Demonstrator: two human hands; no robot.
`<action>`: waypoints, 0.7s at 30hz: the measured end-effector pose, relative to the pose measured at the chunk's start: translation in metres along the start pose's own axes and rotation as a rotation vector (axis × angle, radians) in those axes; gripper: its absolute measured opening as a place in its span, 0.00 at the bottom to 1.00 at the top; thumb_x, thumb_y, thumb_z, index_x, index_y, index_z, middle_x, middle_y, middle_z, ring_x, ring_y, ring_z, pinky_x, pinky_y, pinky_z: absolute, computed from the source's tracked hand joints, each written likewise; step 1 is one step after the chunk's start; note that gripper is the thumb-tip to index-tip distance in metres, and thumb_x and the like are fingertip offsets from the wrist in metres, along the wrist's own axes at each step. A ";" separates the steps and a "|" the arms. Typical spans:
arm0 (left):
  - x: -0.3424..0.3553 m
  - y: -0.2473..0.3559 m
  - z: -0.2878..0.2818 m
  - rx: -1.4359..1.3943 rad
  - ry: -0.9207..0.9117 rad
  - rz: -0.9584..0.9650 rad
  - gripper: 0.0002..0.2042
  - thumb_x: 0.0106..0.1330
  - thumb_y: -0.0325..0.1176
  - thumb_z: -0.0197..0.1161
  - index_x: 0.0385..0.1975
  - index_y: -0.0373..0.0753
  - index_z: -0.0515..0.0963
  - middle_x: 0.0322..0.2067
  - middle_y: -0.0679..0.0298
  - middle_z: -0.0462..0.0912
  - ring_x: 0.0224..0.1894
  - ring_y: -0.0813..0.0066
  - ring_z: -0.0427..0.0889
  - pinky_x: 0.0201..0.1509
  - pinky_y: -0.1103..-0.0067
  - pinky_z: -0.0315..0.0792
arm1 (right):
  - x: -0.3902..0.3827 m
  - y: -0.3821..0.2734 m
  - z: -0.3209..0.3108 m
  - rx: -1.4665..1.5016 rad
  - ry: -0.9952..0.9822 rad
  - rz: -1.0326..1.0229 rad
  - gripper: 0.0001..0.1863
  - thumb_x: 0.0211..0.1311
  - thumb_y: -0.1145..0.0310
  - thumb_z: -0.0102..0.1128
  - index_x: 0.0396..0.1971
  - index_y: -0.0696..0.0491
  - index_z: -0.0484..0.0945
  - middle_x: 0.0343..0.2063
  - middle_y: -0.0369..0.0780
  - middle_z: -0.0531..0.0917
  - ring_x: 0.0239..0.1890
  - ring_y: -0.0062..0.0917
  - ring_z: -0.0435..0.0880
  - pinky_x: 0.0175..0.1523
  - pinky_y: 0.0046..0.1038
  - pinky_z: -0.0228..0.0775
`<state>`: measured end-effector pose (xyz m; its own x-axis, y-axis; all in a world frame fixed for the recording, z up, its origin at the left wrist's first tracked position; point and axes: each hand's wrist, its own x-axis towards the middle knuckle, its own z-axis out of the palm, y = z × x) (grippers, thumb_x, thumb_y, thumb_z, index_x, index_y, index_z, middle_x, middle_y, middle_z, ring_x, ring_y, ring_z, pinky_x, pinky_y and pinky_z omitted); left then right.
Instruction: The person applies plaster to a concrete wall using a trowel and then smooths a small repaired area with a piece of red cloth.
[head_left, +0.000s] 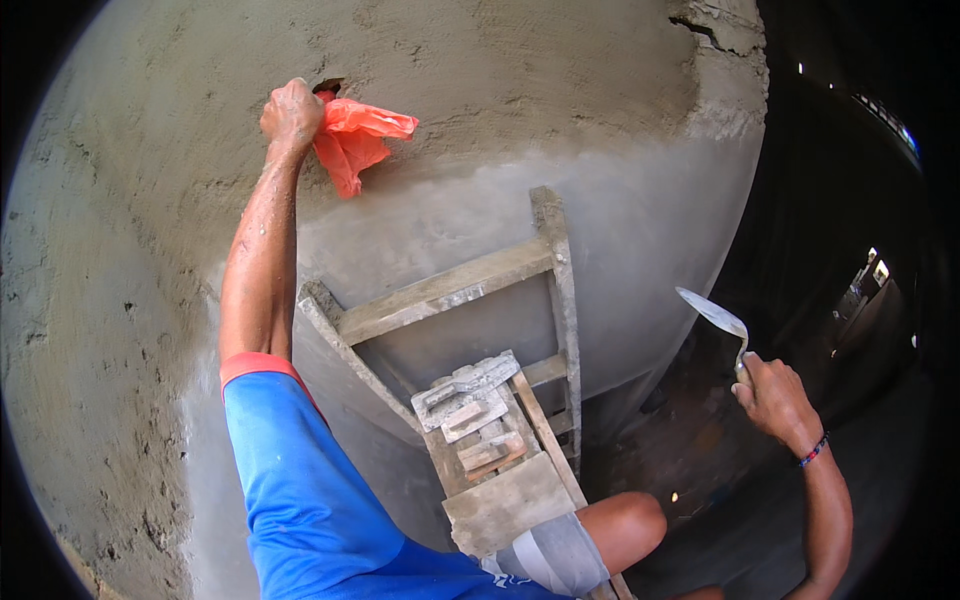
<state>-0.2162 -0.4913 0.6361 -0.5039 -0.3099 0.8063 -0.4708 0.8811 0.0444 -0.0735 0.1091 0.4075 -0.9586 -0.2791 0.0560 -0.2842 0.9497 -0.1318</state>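
Observation:
High on the left, my left hand is closed against the plastered wall, gripping a crumpled orange-red plastic bag. The bag hangs out to the right of the fist, beside a small dark hole in the plaster. Out to the right, away from the wall, my right hand is wrapped round the handle of a pointed trowel. Its metal blade points up and to the left, with nothing seen lying on it.
A mortar-smeared wooden ladder leans at the wall below my left arm. On a plank platform lie several plastering floats. A crack runs near the wall's upper right edge. Beyond the wall on the right is a dark space.

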 end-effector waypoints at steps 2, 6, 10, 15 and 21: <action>0.007 -0.010 -0.004 0.004 0.039 0.023 0.14 0.62 0.35 0.58 0.41 0.34 0.82 0.43 0.42 0.84 0.47 0.42 0.84 0.50 0.56 0.78 | -0.005 0.005 0.011 0.013 -0.049 0.021 0.12 0.58 0.69 0.64 0.34 0.60 0.75 0.25 0.54 0.82 0.33 0.52 0.82 0.44 0.50 0.73; 0.007 -0.004 -0.015 0.007 0.015 -0.033 0.18 0.66 0.43 0.56 0.43 0.35 0.82 0.44 0.42 0.84 0.49 0.40 0.83 0.51 0.57 0.77 | -0.015 0.015 0.023 0.058 -0.070 0.024 0.12 0.57 0.69 0.64 0.36 0.60 0.75 0.27 0.55 0.83 0.35 0.53 0.82 0.45 0.50 0.73; 0.002 0.011 -0.007 -0.019 -0.080 -0.081 0.26 0.68 0.55 0.55 0.47 0.37 0.82 0.47 0.44 0.83 0.52 0.43 0.82 0.53 0.58 0.76 | -0.022 0.018 0.032 0.111 -0.073 0.051 0.13 0.58 0.68 0.64 0.36 0.60 0.74 0.28 0.55 0.83 0.35 0.54 0.82 0.45 0.51 0.73; 0.001 0.010 0.011 0.094 -0.132 -0.082 0.22 0.70 0.50 0.54 0.48 0.38 0.83 0.48 0.47 0.84 0.52 0.48 0.83 0.54 0.60 0.76 | -0.029 0.015 0.048 0.127 -0.123 0.050 0.13 0.59 0.66 0.63 0.36 0.60 0.74 0.28 0.55 0.83 0.36 0.55 0.82 0.45 0.51 0.73; -0.003 0.010 0.015 0.186 -0.129 0.107 0.15 0.68 0.37 0.52 0.44 0.38 0.84 0.45 0.48 0.85 0.48 0.49 0.85 0.49 0.61 0.79 | -0.047 0.023 0.068 0.165 -0.164 0.097 0.13 0.59 0.65 0.61 0.35 0.61 0.75 0.28 0.57 0.83 0.36 0.56 0.82 0.46 0.52 0.72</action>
<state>-0.2300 -0.4872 0.6259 -0.6410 -0.2718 0.7178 -0.5290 0.8340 -0.1566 -0.0359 0.1347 0.3345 -0.9677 -0.2194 -0.1241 -0.1762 0.9409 -0.2891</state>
